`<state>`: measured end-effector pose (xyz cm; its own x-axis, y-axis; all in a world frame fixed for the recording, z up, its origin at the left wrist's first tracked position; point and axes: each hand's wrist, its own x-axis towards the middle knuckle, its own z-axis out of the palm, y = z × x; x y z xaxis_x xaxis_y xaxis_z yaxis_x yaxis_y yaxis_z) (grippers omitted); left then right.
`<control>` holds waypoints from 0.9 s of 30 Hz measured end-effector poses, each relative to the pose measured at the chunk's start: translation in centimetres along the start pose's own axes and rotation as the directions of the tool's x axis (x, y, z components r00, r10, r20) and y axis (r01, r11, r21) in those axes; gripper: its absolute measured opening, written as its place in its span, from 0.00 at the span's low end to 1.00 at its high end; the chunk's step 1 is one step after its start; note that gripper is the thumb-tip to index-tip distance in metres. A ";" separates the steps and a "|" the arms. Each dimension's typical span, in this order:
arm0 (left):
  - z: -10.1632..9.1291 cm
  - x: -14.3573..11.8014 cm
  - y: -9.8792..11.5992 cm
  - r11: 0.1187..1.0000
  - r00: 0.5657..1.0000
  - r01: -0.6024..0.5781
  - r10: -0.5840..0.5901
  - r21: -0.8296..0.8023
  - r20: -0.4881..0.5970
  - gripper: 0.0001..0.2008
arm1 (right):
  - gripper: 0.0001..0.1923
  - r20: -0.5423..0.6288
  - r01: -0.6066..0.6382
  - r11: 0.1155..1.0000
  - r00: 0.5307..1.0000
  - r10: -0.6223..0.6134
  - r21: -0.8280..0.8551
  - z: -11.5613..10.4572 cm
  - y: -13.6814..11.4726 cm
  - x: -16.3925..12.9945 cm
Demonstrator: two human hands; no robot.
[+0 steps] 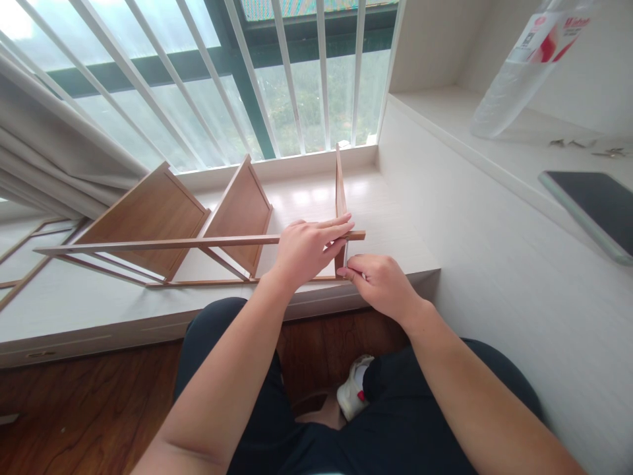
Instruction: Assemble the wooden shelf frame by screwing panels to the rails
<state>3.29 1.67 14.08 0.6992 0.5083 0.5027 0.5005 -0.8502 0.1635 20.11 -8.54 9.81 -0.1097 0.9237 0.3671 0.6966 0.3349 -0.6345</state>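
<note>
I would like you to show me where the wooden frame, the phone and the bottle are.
Wooden frame (227, 242): head view, on its upper long rail.
Phone (596, 208): head view, on its dark screen.
Bottle (518, 84): head view, on its clear body below the label.

I have the left hand laid over the top rail near its right end, fingers extended across the right board. Right hand: thumb and forefinger brought together at that board's near edge; what they pinch is too small for me to tell. 2 more boards join the rail farther left. All 3 stand on a pale ledge below the barred window. On a shelf at right I note 1 bottle, 1 phone.
</note>
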 end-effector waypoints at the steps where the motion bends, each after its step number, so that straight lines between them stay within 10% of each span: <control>1: 0.0 0.0 0.0 1.000 1.000 -0.005 0.005 0.003 -0.003 0.16 | 0.19 0.013 -0.005 1.000 1.000 0.005 -0.010 -0.2 0.0 0.0; 27: 0.1 0.2 0.3 1.000 1.000 0.008 -0.008 0.012 -0.012 0.17 | 0.17 0.098 -0.030 0.979 0.994 0.050 -0.200 -1.8 -1.2 0.5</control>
<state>3.58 1.54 14.12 0.6893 0.5130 0.5116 0.5117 -0.8446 0.1574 20.50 -8.81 12.01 -0.1434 0.9532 0.2661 0.8273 0.2631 -0.4964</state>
